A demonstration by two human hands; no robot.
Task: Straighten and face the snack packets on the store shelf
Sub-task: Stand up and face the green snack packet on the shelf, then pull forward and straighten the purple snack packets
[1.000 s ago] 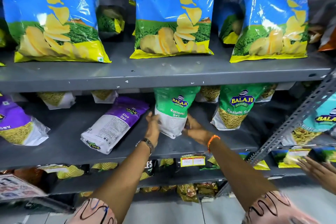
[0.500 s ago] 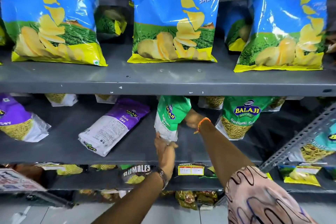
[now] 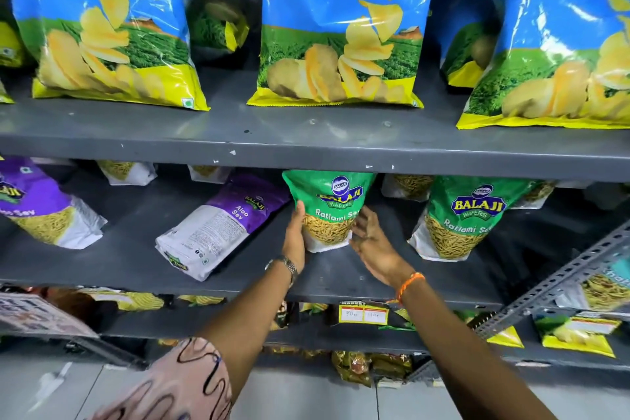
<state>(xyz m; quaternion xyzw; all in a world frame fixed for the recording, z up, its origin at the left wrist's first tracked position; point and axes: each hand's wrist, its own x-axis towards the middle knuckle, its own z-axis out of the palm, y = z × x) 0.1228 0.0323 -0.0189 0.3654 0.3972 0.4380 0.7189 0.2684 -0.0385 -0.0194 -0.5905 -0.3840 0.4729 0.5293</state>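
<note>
Sleeves: a pink patterned sleeve (image 3: 184,382) shows at 7 o'clock, lowest in the view; both forearms reach up and forward from the bottom edge toward the middle shelf.
Left arm: bare forearm rising from 6 o'clock, with a metal wristwatch (image 3: 285,265) at the wrist.
Left hand (image 3: 296,235): upright, palm turned inward, fingers straight and together, pressed flat against the left edge of the green packet.
Right arm: bare forearm coming in from 5 o'clock, with an orange thread band (image 3: 409,286) at the wrist.
Right hand (image 3: 370,240): palm facing left, fingers spread loosely, fingertips at the right edge of the same packet; firm contact cannot be judged.
Green Ratlami Sev packet (image 3: 329,211): at the centre of the view, standing upright on the middle shelf (image 3: 136,262), label facing forward, held between the two hands.
Second green packet (image 3: 458,218): at 3 o'clock on the same shelf, upright and leaning slightly.
Purple Aloo Sev packet (image 3: 221,225): at 9 o'clock of the held packet, lying flat on its front, back panel up, turned diagonally.
Another purple packet (image 3: 41,208): far left, tilted.
Price tag (image 3: 363,313): yellow, on the shelf edge below the hands.
Top shelf (image 3: 306,143): at 12 o'clock, farthest up, three large blue chip bags (image 3: 337,27) standing in a row, facing forward.
</note>
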